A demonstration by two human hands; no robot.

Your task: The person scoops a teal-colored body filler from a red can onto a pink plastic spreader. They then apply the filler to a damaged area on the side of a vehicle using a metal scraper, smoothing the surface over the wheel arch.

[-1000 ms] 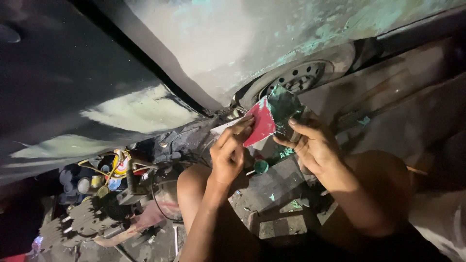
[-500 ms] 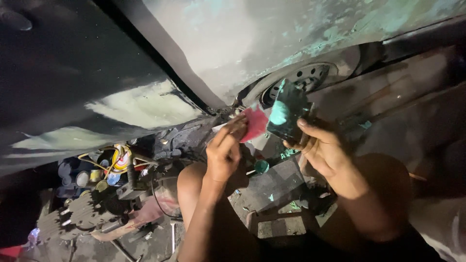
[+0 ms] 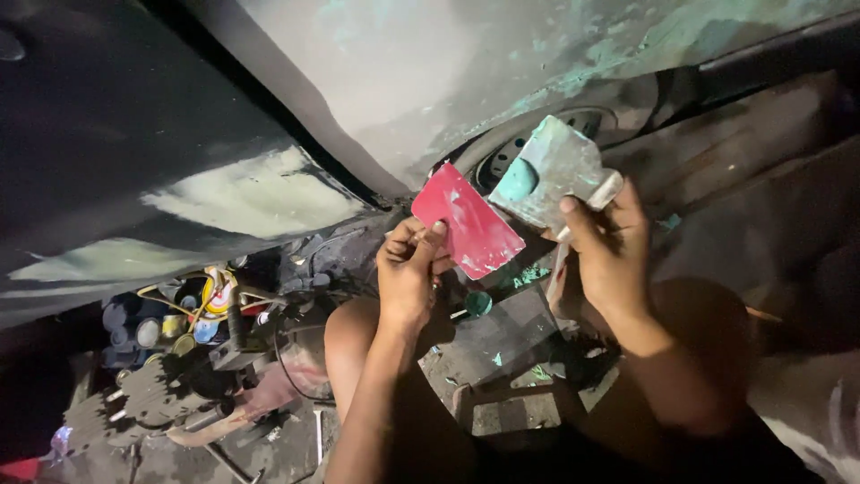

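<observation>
Currently left hand [image 3: 408,273] pinches red spreader [image 3: 468,230]; right hand [image 3: 609,255] grips putty board [image 3: 548,170] carrying a green filler blob [image 3: 518,181]. Above-left, car panel [image 3: 242,193] shows pale filler patches, apparently unsanded; blob not yet spread.

This is a car body repair spot, a rough roadside or backyard workshop lit in the dark. A car body panel [image 3: 179,116] fills the upper view, dark paint broken by pale patches of body filler [image 3: 242,202] and greenish smears. A steel wheel [image 3: 537,148] sits in its arch below. The ground [image 3: 511,332] is bare, dirty concrete flecked with green filler. At the left lies a clutter of small paint tins [image 3: 193,314], wire and tools. A red plastic spreader [image 3: 470,229] and a filler-caked mixing board [image 3: 551,170] are held up.
</observation>
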